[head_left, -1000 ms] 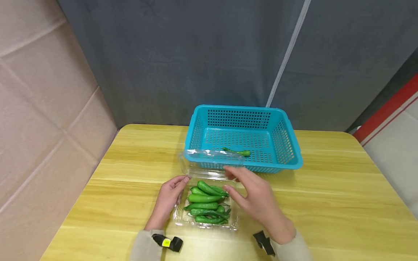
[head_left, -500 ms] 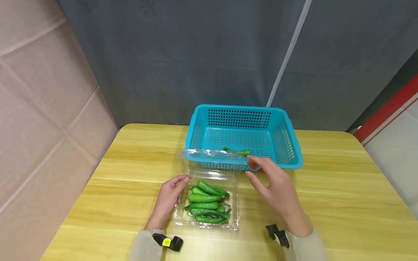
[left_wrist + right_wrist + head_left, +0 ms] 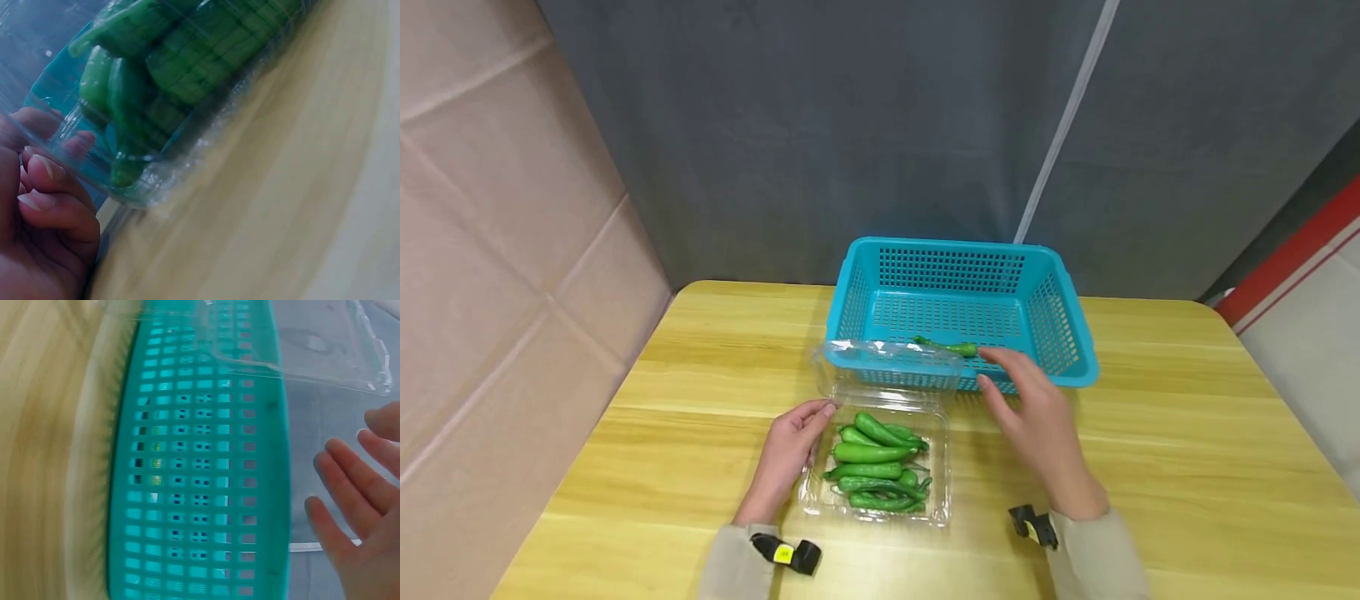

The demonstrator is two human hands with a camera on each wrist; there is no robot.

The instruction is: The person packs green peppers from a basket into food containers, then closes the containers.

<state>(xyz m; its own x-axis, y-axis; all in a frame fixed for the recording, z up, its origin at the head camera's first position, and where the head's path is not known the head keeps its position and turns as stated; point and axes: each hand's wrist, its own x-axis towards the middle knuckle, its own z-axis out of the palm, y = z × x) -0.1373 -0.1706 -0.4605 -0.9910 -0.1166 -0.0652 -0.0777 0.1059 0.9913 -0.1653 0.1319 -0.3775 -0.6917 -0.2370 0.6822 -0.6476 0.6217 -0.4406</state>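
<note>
A clear plastic clamshell box (image 3: 942, 479) lies on the table with its lid (image 3: 857, 385) folded back, overlapping the basket's front rim. Several green chili peppers (image 3: 872, 454) are piled in its base. My left hand (image 3: 788, 446) pinches the box's left edge near the hinge; the left wrist view has its curled fingers (image 3: 59, 209) at the plastic. Over the front rim of a blue plastic basket (image 3: 962, 244), my right hand (image 3: 1037, 412) hovers with fingers spread and nothing between them. One green chili pepper (image 3: 961, 349) lies inside the basket, close to the right fingertips.
The wooden table (image 3: 1180, 433) carries both containers, and its back edge meets a dark grey curtain (image 3: 820, 150). A pale padded wall (image 3: 527, 250) borders the left side. In the right wrist view the perforated basket wall (image 3: 187, 489) stands beside my hand.
My right hand has moved right and away from me, from above the open box to the basket's front rim. The left hand keeps its grip on the box.
</note>
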